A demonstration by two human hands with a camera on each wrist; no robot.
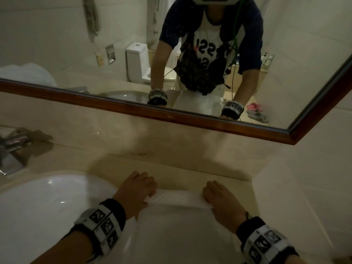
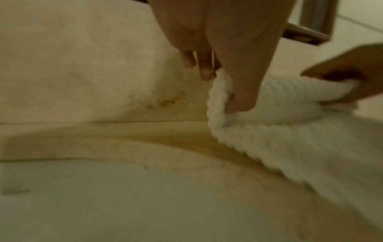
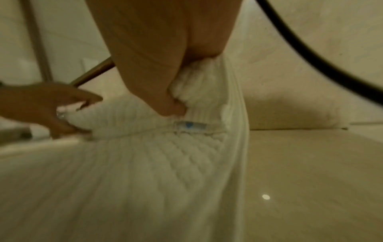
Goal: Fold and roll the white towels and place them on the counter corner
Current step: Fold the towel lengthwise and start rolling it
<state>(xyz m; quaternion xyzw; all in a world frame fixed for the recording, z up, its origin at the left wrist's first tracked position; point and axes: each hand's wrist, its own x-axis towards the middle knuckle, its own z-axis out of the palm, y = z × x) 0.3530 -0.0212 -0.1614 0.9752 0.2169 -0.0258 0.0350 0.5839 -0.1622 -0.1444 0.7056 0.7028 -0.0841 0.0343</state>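
A white ribbed towel [image 1: 177,223] lies flat on the beige counter [image 1: 190,168], its far end turned into a short roll [image 1: 179,198]. My left hand [image 1: 139,189] grips the roll's left end, thumb tucked under the fold [image 2: 238,101]. My right hand [image 1: 219,197] grips the right end, fingers curled into the cloth [image 3: 176,104]. A small label with a blue mark [image 3: 190,126] shows on the towel just below the right thumb. The rest of the towel [image 3: 124,180] stretches flat toward me.
A white sink basin [image 1: 47,202] lies left of the towel, with a chrome tap [image 1: 11,155] at its far left. A wood-framed mirror [image 1: 171,115] hangs above the backsplash. A tiled side wall [image 1: 304,187] closes the counter's right side, forming a corner.
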